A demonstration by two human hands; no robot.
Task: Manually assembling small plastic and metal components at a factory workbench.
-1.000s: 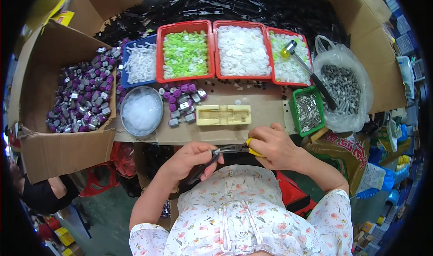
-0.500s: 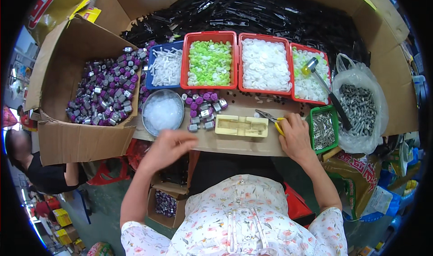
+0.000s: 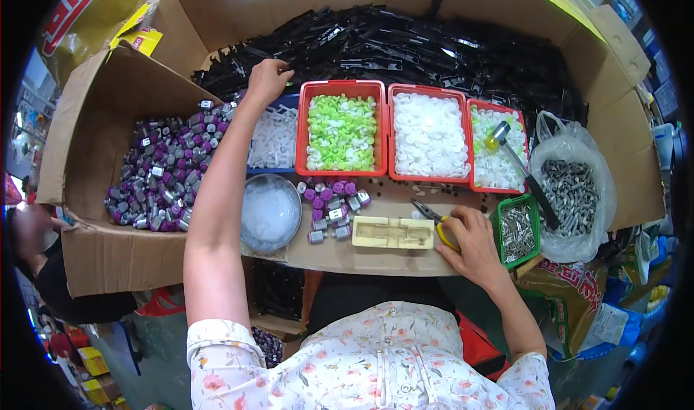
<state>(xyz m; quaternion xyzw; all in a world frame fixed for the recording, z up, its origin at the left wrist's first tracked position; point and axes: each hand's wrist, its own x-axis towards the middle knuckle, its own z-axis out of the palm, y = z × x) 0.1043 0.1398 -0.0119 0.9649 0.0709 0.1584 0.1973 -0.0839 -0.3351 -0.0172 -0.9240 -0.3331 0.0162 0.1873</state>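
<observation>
My left hand (image 3: 269,80) reaches far forward over the blue tray (image 3: 271,170), to the near edge of a heap of black plastic strips (image 3: 376,41). Its fingers are bent together, and their tips are partly hidden; what they hold cannot be made out. On the board, my right hand (image 3: 471,242) is closed round the yellow handles of pliers (image 3: 428,212), whose jaws point away to the left. Just left of them lies a cream grooved block (image 3: 392,242), its slots bare. Small motors with purple ends (image 3: 329,198) lie loose behind it.
Red trays hold green-and-white pieces (image 3: 340,132), white pieces (image 3: 430,135) and mixed ones, with a hammer (image 3: 531,166) across the last. Metal pins fill a green tray (image 3: 517,229) beside a bag of metal parts (image 3: 571,186). A round dish (image 3: 270,215) stands near a motor-filled carton (image 3: 94,150).
My left hand has swung from in front of the round dish up and forward to the black strips. The right hand stays at the pliers. The view has tilted slightly.
</observation>
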